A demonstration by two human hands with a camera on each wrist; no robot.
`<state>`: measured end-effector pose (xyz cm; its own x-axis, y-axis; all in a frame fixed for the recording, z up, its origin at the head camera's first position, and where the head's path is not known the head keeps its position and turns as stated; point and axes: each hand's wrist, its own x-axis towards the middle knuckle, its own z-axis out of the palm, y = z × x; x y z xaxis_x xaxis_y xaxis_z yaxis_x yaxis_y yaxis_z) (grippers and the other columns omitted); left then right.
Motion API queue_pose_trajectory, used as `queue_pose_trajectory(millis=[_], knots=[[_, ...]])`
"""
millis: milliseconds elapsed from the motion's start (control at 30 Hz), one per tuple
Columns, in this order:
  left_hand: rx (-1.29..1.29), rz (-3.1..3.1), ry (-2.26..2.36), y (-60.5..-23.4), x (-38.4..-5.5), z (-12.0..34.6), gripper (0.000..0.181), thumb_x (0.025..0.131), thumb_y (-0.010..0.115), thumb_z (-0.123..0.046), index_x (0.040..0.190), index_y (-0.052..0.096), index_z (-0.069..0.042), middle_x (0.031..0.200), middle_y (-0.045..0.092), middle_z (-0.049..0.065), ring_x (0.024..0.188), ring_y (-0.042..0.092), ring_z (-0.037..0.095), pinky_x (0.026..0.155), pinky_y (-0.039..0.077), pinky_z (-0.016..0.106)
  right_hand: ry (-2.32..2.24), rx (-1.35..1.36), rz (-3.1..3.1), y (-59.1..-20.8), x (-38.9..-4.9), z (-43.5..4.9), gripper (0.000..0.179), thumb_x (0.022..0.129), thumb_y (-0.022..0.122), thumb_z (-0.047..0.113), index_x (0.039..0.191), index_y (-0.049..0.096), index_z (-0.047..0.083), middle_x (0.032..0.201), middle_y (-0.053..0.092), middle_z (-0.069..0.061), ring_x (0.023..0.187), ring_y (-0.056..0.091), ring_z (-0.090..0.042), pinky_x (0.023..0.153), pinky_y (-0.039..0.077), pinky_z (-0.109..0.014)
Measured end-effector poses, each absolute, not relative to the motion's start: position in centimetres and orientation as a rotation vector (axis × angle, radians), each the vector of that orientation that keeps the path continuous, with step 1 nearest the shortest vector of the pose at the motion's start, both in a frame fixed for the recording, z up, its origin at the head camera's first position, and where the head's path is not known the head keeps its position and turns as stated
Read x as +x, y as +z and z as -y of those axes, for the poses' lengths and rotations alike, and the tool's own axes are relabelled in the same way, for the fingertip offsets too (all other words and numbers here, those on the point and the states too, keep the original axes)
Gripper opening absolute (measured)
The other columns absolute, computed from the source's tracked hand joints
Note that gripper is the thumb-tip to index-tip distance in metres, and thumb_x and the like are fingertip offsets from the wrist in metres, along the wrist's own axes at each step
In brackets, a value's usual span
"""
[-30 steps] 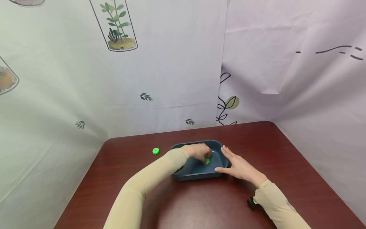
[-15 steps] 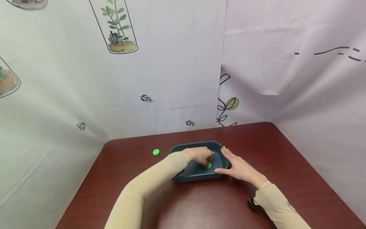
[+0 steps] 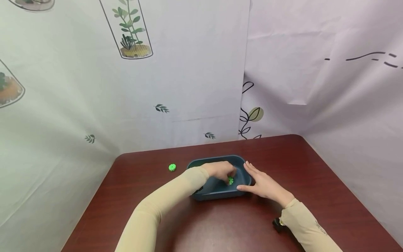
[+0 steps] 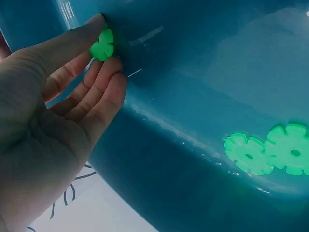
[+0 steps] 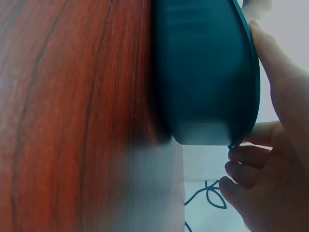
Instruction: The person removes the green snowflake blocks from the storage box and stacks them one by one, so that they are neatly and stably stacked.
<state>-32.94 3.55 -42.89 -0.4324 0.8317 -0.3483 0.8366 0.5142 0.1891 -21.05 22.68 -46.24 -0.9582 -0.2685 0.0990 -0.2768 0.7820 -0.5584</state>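
My left hand (image 3: 221, 170) reaches down into a dark blue-green tray (image 3: 217, 195) and pinches a small bright green flower-shaped disc (image 4: 103, 44) between thumb and fingertips, near the tray floor. Two more notched green discs (image 4: 293, 152) lie against each other inside the tray in the left wrist view; my left arm hides them from the head view. At the tray's right end my right hand (image 3: 262, 182) rests with fingers spread straight, thumb at the near rim and fingertips toward the far corner. The right wrist view shows that thumb and the fingertips touching the rim.
Another green notched disc (image 3: 172, 167) lies on the reddish-brown table (image 3: 217, 224), left of the tray. Printed cloth walls (image 3: 201, 70) stand behind the table and along both sides. A small black device (image 3: 277, 224) sits at my right wrist.
My left hand has shifted slightly right and nearer inside the tray with the green disc, then stayed almost still over the last half second. My right hand keeps its place on the rim.
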Motion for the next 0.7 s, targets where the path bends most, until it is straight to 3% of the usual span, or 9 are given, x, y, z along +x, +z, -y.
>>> queue_pose_trajectory(millis=[400, 700], knots=[[1.407, -2.447, 0.049, -42.4, -33.8, -3.0, 0.017, 0.09, 0.071, 0.001, 0.101, 0.073, -0.012, 0.09, 0.064, -0.005, 0.078, 0.057, 0.008, 0.07, 0.049, 0.017, 0.932, 0.451, 2.961, -46.1, -21.0, -22.7, 0.114, 0.08, 0.065, 0.076, 0.159, 0.026, 0.004, 0.165, 0.019, -0.02, 0.146, 0.029, -0.044, 0.108, 0.036, -0.061], [1.369, -2.512, 0.143, -40.5, -34.7, -2.1, 0.025, 0.094, 0.064, 0.003, 0.109, 0.077, -0.011, 0.105, 0.072, -0.001, 0.091, 0.064, 0.008, 0.083, 0.053, 0.021, 0.912, 0.437, 2.965, -46.2, -21.2, -22.7, 0.115, 0.079, 0.064, 0.078, 0.159, 0.027, 0.004, 0.164, 0.02, -0.019, 0.146, 0.029, -0.043, 0.109, 0.036, -0.061]])
